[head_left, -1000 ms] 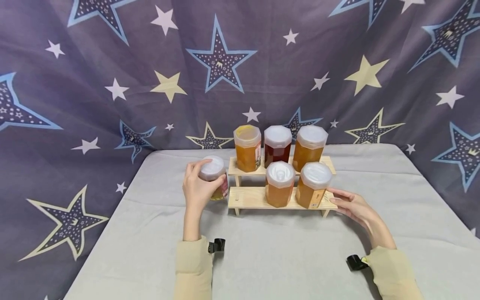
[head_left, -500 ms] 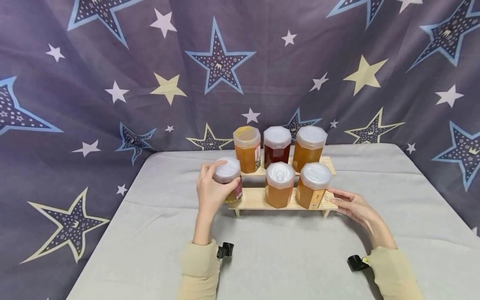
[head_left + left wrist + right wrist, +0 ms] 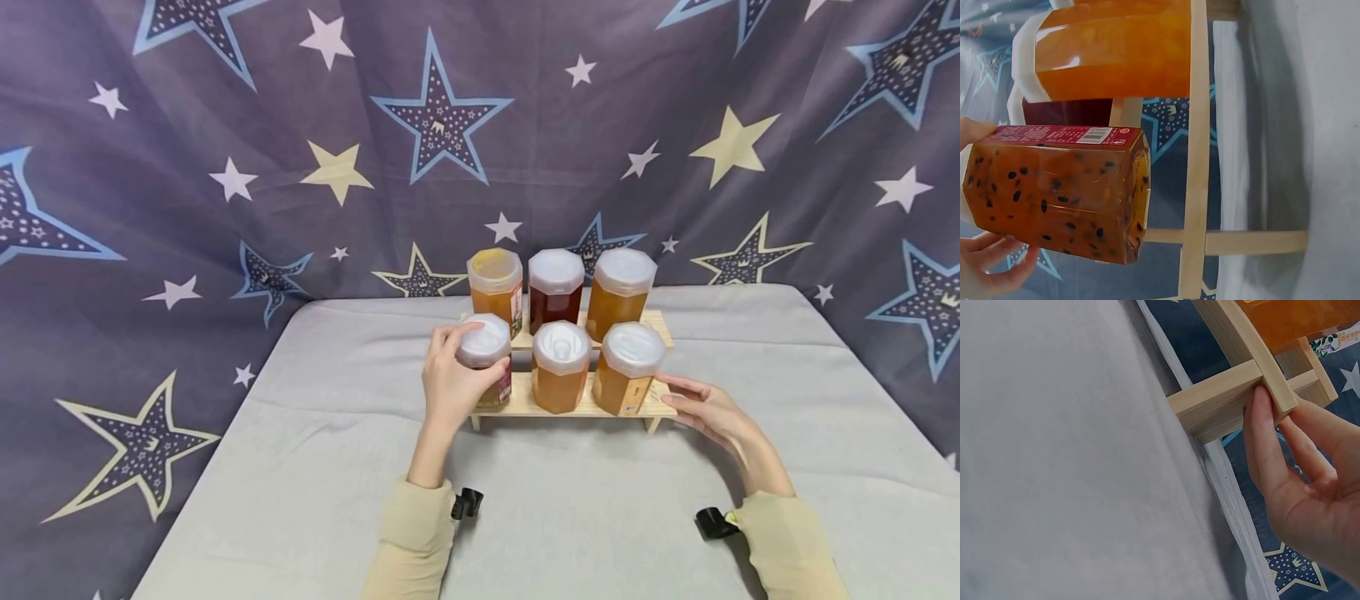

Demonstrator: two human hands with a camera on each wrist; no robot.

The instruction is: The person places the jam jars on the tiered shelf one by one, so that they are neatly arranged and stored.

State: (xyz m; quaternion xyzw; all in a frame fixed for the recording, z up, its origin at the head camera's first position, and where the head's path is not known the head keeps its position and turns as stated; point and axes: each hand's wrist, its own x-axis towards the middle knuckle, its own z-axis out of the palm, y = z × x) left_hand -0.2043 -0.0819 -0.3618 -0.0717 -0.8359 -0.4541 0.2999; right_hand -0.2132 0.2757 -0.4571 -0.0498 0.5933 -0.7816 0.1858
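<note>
My left hand (image 3: 450,383) grips an octagonal plastic jar (image 3: 1054,194) near its white lid, thumb and fingers on opposite sides. Dark seeds float in its amber filling, and its magenta label carries a barcode. In the left wrist view a gap shows between the jar's base and the lower board of the two-tier wooden rack (image 3: 522,402). The jar is over that board's left end. At the other end, my right hand (image 3: 708,414) pinches the lower board's tip, fingertips (image 3: 1262,403) below it by the leg. Two amber jars (image 3: 560,379) stand on this tier.
On the upper tier behind stand an orange jar (image 3: 495,292), a dark red jar (image 3: 555,304) and another amber jar (image 3: 618,300). A grey cloth (image 3: 585,508) covers the table, and a star-patterned curtain (image 3: 420,217) hangs at the back.
My left hand has carried the seeded jar rightward, from the table area left of the rack to over the lower board's left end. The right hand has stayed at the board's end.
</note>
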